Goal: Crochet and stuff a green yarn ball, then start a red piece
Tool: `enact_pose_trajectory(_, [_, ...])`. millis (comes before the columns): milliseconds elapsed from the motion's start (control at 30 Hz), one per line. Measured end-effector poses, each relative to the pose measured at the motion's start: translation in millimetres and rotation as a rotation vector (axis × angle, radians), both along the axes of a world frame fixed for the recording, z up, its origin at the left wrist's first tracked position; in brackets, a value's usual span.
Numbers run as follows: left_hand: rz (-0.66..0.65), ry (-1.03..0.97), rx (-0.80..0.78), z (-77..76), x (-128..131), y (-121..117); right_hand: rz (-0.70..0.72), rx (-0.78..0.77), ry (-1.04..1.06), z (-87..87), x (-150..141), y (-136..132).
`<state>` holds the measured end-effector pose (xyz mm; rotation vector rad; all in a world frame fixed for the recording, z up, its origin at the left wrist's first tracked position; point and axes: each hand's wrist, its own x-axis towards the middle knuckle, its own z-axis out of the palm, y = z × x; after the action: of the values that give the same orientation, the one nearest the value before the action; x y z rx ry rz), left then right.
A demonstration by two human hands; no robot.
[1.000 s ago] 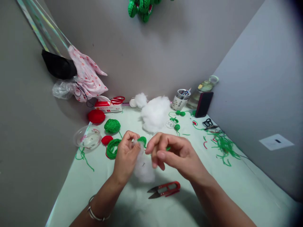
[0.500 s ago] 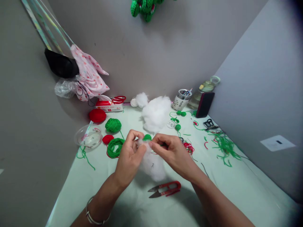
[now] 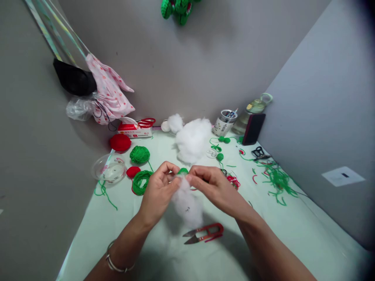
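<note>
Between both hands is a small green crocheted piece (image 3: 183, 171), mostly covered by fingers. My left hand (image 3: 159, 191) pinches its left side, thumb and fingers closed. On the other side my right hand (image 3: 213, 187) is closed with thumb and index finger together at the piece's edge, where white stuffing meets it. A tuft of white fiber stuffing (image 3: 187, 207) hangs down below the fingertips. Thread snips (image 3: 205, 233) with red handles lie on the table just below the stuffing, blades pointing left.
A big heap of stuffing (image 3: 193, 140) sits behind the hands. Left are green yarn (image 3: 140, 155), a coil of green yarn (image 3: 142, 182), red yarn (image 3: 120, 143) and a clear bowl (image 3: 108, 168). Yarn scraps (image 3: 278, 179), a phone (image 3: 254, 129) and a pen can (image 3: 225, 123) stand or lie right.
The hands stay at the green piece, fingers shifting slightly. Less stuffing shows at the left fingertips, and the hanging tuft sits a little lower and narrower.
</note>
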<state>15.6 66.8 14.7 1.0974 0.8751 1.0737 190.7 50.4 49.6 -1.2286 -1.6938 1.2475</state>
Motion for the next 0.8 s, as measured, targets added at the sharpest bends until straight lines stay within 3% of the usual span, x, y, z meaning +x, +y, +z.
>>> enact_pose_trajectory(100, [0.166, 0.055, 0.042, -3.4, 5.8, -0.3, 0.043, 0.042, -0.147, -1.2, -4.5, -3.6])
enact_pose_trajectory(200, [0.203, 0.062, 0.077, -6.9, 8.0, 0.2, -0.03, 0.06, -0.153, -5.0, -9.1, -2.7])
enact_pose_trajectory(400, [-0.04, 0.052, 0.05, -0.6, -1.5, -3.3, -0.161, 0.014, 0.059, -6.6, -7.8, 6.0])
enact_pose_trajectory(533, [-0.122, -0.024, 0.0, 3.6, -4.2, -2.4, -0.196, 0.039, -0.024, -2.9, -2.6, 6.2])
enact_pose_trajectory(667, [-0.103, -0.071, -0.007, -3.2, -3.6, 2.7, -0.067, 0.087, -0.153, 2.4, 1.8, 0.1])
enact_pose_trajectory(800, [0.106, 0.053, 0.082, -7.5, 2.4, 2.9, 0.056, 0.05, -0.101, 2.5, -3.2, -4.0])
